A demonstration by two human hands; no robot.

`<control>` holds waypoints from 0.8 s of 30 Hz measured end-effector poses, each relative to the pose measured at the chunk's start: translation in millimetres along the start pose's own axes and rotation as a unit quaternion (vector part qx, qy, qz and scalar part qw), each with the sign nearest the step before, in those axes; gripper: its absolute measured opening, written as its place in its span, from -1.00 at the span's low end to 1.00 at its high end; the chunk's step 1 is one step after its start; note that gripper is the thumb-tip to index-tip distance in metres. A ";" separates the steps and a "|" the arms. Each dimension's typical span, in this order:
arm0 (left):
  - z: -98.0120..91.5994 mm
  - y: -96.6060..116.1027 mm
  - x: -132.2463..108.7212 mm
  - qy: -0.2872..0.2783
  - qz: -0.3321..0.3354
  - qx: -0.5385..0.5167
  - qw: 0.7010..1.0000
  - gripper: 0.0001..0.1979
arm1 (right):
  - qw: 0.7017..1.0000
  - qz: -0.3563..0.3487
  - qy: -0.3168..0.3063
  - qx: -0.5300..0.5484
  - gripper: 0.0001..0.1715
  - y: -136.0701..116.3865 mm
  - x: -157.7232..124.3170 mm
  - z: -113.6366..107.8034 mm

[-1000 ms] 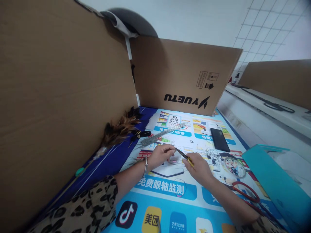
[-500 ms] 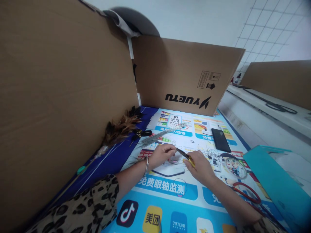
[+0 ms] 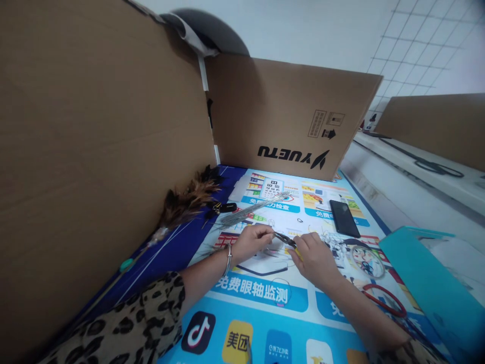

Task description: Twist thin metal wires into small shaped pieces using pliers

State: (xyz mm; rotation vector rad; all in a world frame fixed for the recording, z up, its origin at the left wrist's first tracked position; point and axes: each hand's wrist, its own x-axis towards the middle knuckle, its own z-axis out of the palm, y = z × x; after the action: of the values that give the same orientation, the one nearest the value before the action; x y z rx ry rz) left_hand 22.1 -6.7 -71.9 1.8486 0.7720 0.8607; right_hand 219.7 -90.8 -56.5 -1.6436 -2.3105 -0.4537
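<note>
In my right hand [image 3: 312, 255] is a pair of pliers [image 3: 285, 239] with dark jaws and yellow handles, the fingers wrapped round the handles. The jaws point left and their tips meet the fingertips of my left hand [image 3: 253, 243]. That hand is closed in a pinch; what lies between thumb and fingers is too small to make out, though a thin wire seems to curve below it. Beyond the hands, a bundle of thin straight metal wires [image 3: 252, 209] lies slantwise on the printed table cover [image 3: 261, 298].
A black phone [image 3: 344, 219] lies to the right, near a turquoise folder [image 3: 428, 283] and a red ring [image 3: 386, 299]. Small wire pieces [image 3: 333, 247] lie beside my right hand. A feather duster [image 3: 189, 199] and black keys [image 3: 226, 208] are left. Cardboard panels [image 3: 295, 111] stand behind and left.
The pliers have turned a little in my right hand, so their jaws now show more widely parted. My right hand has rolled slightly; my left hand has hardly moved.
</note>
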 end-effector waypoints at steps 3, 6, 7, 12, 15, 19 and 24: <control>0.0 -0.8 -0.1 -0.002 -0.003 0.001 1.000 -0.79 | 1.000 -0.004 0.005 -0.011 -0.67 0.1 -0.1 -0.1; -0.4 -0.5 -0.5 -0.003 -0.006 -0.005 1.000 -0.79 | 1.000 -0.007 0.009 -0.017 -0.66 0.1 -0.2 -1.0; -0.7 0.0 -0.7 -0.004 -0.005 -0.008 1.000 -0.79 | 1.000 -0.008 0.009 -0.019 -0.65 0.1 -0.3 -1.3; -2.2 3.3 -1.2 -0.016 -0.001 -0.026 1.000 -0.77 | 0.999 -0.007 0.012 -0.032 -0.66 0.4 -0.7 -1.1; -2.6 4.8 -1.8 -0.012 0.002 -0.021 1.000 -0.76 | 0.999 -0.006 0.014 -0.041 -0.67 0.0 -0.8 -0.6; -3.0 6.8 -2.8 -0.003 0.008 -0.005 1.000 -0.77 | 0.998 -0.007 0.020 -0.055 -0.70 -0.5 -0.7 0.2; -3.7 8.6 -2.7 -0.003 0.017 0.001 1.000 -0.78 | 0.997 -0.008 0.016 -0.074 -0.72 -2.2 -0.5 -0.1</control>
State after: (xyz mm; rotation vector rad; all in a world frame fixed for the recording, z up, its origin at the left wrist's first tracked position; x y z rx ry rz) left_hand 18.9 -10.4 -63.5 1.8707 0.7397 0.8748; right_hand 217.8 -91.9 -56.9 -1.6711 -2.3176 -0.6632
